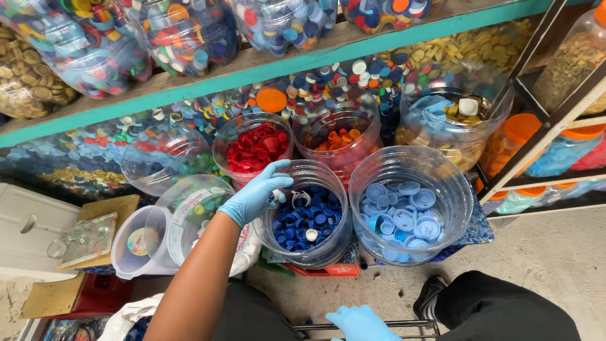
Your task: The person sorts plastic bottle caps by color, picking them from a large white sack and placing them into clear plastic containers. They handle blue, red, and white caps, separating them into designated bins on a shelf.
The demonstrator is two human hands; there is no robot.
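Concrete floor [555,252] ran bare to my right, and that was the only open ground I could count on; everything ahead of me was packed with clear plastic tubs. Nearest, my right hand [361,323], gloved in blue, rested low on a thin metal bar [404,324], fingers seemingly curled loosely, though I could not tell whether it really gripped. My black shoe [431,295] stood just beside the tub of light blue caps [404,218], so a careless shift of the foot could, I judged, knock that tub. Further out, my left hand [257,193], also gloved, hung over the rim of the tub of dark blue caps [307,221], fingertips pinched around what looked like a small white cap [278,196]; it was partly hidden, so I was not sure. If the pinch slipped there, the piece might fall among the dark blue ones, where a few white caps already lay. The forearm crossed close above a white lidded bucket [142,243], and I thought a low pull back could catch it. Beyond stood the tub of red caps [255,146] and the tub of orange caps [339,140], rims nearly touching, leaving no gap for a hand between them. Behind them a teal-edged shelf [252,72] overhung with bulging bags of mixed caps [183,31], limiting headroom for any high reach.
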